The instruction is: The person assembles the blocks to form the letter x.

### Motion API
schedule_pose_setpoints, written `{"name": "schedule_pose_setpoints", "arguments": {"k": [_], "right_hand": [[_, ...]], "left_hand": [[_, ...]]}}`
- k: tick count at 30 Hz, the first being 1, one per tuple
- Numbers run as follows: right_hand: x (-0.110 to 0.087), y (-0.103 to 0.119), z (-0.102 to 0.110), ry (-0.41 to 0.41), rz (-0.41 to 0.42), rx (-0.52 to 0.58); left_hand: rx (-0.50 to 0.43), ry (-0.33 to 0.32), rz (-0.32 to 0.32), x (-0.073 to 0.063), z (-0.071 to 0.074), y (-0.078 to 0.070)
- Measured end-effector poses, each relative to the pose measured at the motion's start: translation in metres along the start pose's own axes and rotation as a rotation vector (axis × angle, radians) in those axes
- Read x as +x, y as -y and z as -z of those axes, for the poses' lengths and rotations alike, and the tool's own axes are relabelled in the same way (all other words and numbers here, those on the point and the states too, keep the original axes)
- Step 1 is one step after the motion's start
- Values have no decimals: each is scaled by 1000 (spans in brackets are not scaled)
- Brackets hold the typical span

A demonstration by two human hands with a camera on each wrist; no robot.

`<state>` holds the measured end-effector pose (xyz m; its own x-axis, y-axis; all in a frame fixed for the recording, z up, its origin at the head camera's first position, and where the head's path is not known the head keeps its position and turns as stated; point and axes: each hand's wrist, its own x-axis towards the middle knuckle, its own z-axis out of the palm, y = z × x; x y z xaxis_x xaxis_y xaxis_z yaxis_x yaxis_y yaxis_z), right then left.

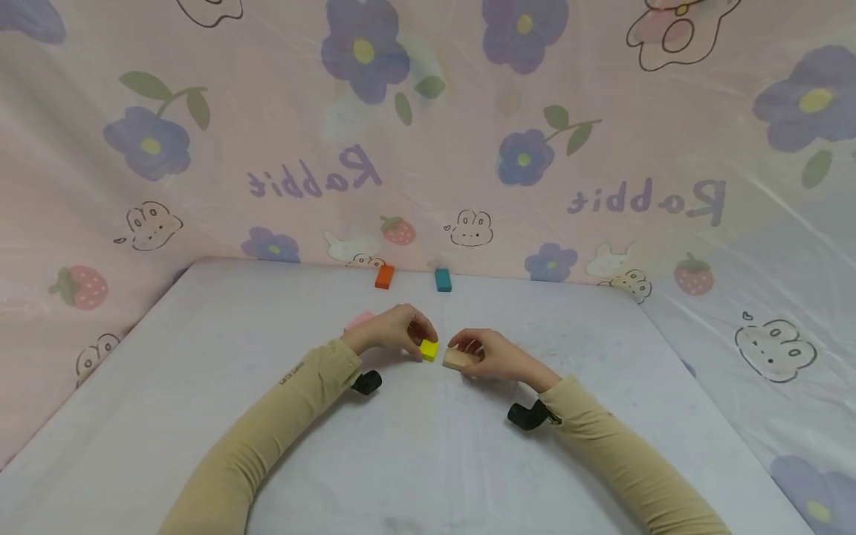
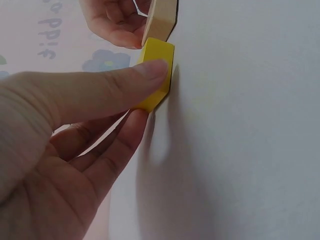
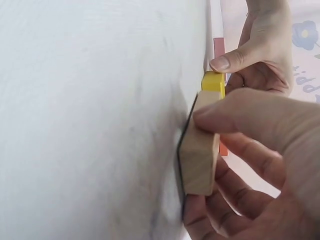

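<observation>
Near the middle of the white table, my left hand pinches a small yellow block between thumb and fingers. The left wrist view shows the thumb lying across the yellow block's face. Just to the right, my right hand grips a longer plain wooden block, thumb on its near side and fingers behind and at its end. Both blocks sit low at the tabletop, their near ends facing each other. A narrow gap shows between them from the head, while they overlap in the right wrist view.
An orange block and a teal block lie at the table's back edge. A pink block is partly hidden behind my left wrist. Patterned fabric hangs behind the table. Black wrist mounts jut below both sleeves.
</observation>
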<state>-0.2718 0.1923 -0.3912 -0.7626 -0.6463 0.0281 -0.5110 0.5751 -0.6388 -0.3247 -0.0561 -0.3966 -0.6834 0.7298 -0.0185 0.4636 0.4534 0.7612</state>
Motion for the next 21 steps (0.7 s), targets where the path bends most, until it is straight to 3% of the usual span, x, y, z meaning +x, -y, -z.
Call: {"name": "schedule_pose_setpoints", "arguments": {"k": [9, 16, 21], "right_hand": [[2, 1, -1, 8, -15, -6], [-2, -3, 8, 74, 2, 30], [-8, -10, 22, 121, -20, 85]], "left_hand": [[-6, 9, 13, -2, 0, -4], [-23, -9, 10, -6, 3, -3], [-35, -51, 62, -12, 7, 0]]}}
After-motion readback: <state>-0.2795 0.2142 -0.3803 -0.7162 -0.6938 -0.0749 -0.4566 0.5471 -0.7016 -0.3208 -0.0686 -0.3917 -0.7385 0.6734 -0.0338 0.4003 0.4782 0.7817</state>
